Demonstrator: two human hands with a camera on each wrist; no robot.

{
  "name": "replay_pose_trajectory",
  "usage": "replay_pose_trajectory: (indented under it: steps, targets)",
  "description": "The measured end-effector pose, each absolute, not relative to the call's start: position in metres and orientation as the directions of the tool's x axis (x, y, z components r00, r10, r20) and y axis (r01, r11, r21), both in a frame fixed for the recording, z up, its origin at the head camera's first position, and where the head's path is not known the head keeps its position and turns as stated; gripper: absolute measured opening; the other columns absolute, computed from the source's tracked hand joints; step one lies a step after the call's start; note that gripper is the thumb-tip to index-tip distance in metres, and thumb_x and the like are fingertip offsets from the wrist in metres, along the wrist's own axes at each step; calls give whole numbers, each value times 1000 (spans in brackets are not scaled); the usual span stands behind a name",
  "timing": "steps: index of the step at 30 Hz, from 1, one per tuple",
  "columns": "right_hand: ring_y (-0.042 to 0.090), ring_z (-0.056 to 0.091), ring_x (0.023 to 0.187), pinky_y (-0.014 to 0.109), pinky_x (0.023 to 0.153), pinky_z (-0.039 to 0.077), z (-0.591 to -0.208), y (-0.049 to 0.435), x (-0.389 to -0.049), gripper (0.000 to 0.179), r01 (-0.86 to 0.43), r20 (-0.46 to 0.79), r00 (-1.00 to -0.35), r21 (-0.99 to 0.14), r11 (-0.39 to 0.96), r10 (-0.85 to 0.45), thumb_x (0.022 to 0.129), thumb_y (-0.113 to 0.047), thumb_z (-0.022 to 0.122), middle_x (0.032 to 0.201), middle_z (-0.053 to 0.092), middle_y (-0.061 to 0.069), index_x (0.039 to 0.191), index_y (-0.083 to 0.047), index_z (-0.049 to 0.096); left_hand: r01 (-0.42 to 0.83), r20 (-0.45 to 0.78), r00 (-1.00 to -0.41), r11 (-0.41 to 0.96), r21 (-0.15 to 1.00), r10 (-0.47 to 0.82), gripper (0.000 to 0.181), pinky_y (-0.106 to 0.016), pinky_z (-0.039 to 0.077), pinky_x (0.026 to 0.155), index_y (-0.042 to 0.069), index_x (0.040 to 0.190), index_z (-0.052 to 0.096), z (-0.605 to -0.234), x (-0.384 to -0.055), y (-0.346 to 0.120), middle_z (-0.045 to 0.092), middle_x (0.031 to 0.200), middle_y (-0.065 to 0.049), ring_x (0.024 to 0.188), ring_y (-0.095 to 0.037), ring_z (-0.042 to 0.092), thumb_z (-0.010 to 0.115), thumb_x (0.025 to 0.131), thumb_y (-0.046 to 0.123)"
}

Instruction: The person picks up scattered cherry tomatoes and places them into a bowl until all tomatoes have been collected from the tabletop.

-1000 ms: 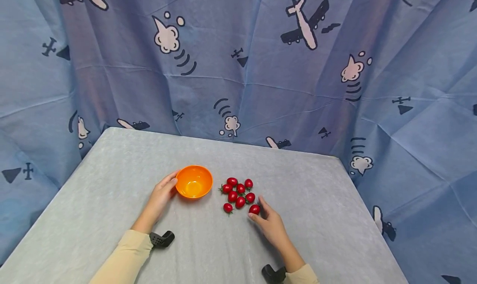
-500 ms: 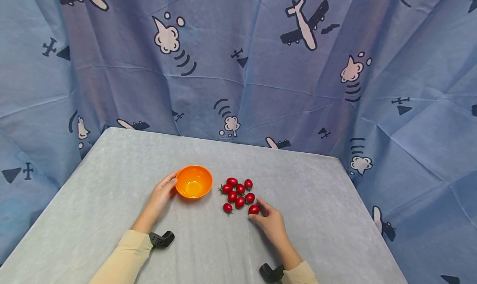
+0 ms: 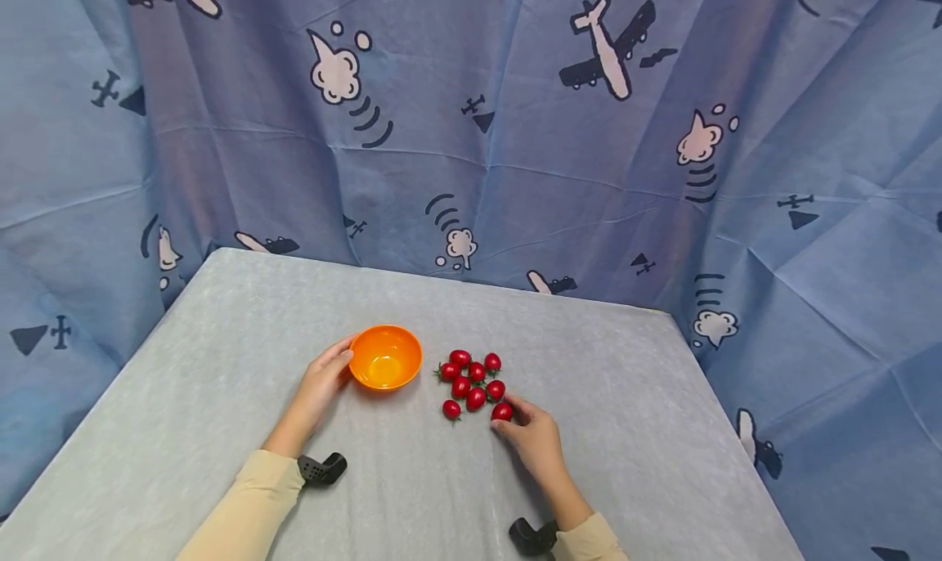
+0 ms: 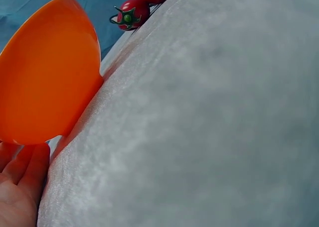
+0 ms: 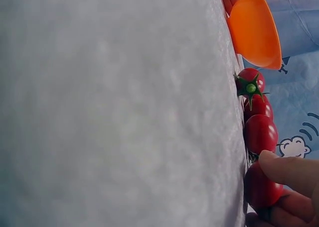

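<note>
An orange bowl (image 3: 386, 360) stands upright on the cloth-covered table. My left hand (image 3: 325, 374) rests against its left side, fingertips touching the outer wall; in the left wrist view, fairly straight fingers (image 4: 33, 167) meet the bowl. To the bowl's right lies a cluster of red cherry tomatoes (image 3: 476, 398), some with green stems. At the cluster's near right, my right hand (image 3: 539, 442) pinches one cherry tomato (image 3: 502, 411) between thumb and fingers. The right wrist view shows the thumb (image 5: 284, 168) on this tomato, its fingers partly hidden behind it.
A pale grey cloth (image 3: 412, 479) covers the table. Behind and beside it hangs a blue curtain (image 3: 412, 160) printed with planes and clouds. A black wrist device (image 3: 322, 469) sits on the left forearm, another black device (image 3: 533, 536) on the right.
My right hand's fingers have closed in around the nearest cherry tomato. The left hand stays against the bowl; the head view has shifted slightly.
</note>
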State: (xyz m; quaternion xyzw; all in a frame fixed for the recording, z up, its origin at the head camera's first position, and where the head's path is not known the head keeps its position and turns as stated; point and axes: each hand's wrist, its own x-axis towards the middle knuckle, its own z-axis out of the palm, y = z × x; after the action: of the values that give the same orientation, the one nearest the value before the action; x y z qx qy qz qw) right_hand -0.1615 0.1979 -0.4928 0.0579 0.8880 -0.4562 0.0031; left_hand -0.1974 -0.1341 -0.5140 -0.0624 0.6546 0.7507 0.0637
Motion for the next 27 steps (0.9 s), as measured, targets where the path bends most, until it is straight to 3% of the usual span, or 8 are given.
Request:
replay_pose_trajectory:
  steps: [7,14,17,22,27]
  targets:
    - [37,58,127,50,103,49,-492,196,-160,45,100,-49,-994,-805,585,101,81,-7,80,129,65,22,123,4,67,-184,-184,-983,-146,972,15,49,-28,34,117,6,154,36,-513,-197,-134,35,161,-9,145,-20,35,39,108,21]
    - [36,59,125,50,102,50,-494,197,-161,44,91,-38,-994,-795,600,100,80,-9,81,126,68,21,121,2,70,-184,-184,-983,-151,971,13,48,-6,41,97,6,153,37,-512,-198,-135,36,161,-9,134,-5,44,40,108,22]
    - [36,60,125,49,102,50,-494,198,-160,43,101,-44,-993,-800,592,109,80,-9,80,126,68,20,120,1,70,-183,-183,-983,-156,971,15,48,-6,41,97,6,153,37,-513,-198,-135,36,160,-9,137,-8,42,39,108,21]
    - [36,59,125,49,102,50,-494,199,-161,41,110,-52,-992,-797,594,114,81,-10,80,126,68,20,120,0,71,-182,-182,-983,-148,972,9,48,-17,39,110,6,153,37,-513,-199,-135,36,160,-9,142,-16,38,39,108,21]
    - [36,61,122,49,100,51,-494,200,-162,40,84,-30,-995,-791,606,99,79,-10,82,122,70,21,116,1,72,-177,-178,-984,-145,974,6,48,-12,41,104,5,153,37,-515,-199,-135,37,160,-10,128,0,47,39,108,21]
